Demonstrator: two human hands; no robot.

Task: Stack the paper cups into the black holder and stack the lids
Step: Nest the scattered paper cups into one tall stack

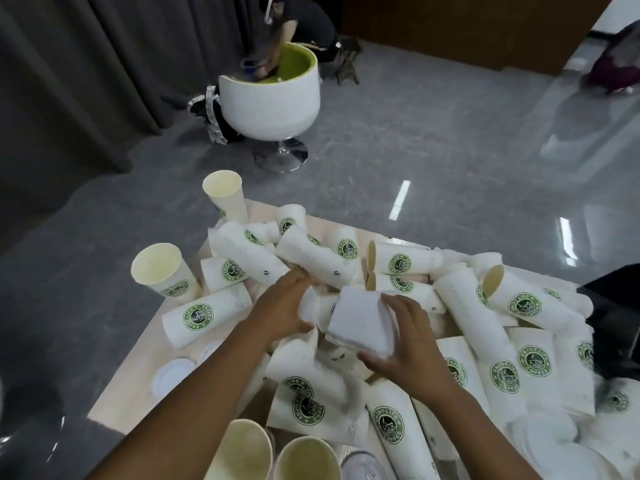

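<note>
Both hands worked at the middle of a heap of paper cups (311, 252) strewn across the pale bench (131, 386). The right hand (412, 344) gripped a white cup (362, 322), blurred by motion, its fingers curled over the cup's right side and thumb under the near edge. That cup lay tilted, its long axis running from near right toward far left, and I could not tell which end was the mouth. The left hand (282, 311) gripped another lying cup (317, 310) at what looked like its rim, fingers wrapped round it; this cup touched the first, just to its left. The two cups seemed lined up roughly end to end, so the coming move probably turned on sliding one into the other along that shared axis, with neither hand clearly nearer. A few cups stood upright: two at the far left (162, 270) and two at the near edge (247, 452). White lids (173, 375) lay flat on the bench's near left, well apart from the hands. A dark object (616, 306) sat at the right edge, possibly the black holder, though too little showed to be sure. Most of the stacking appeared undone.
</note>
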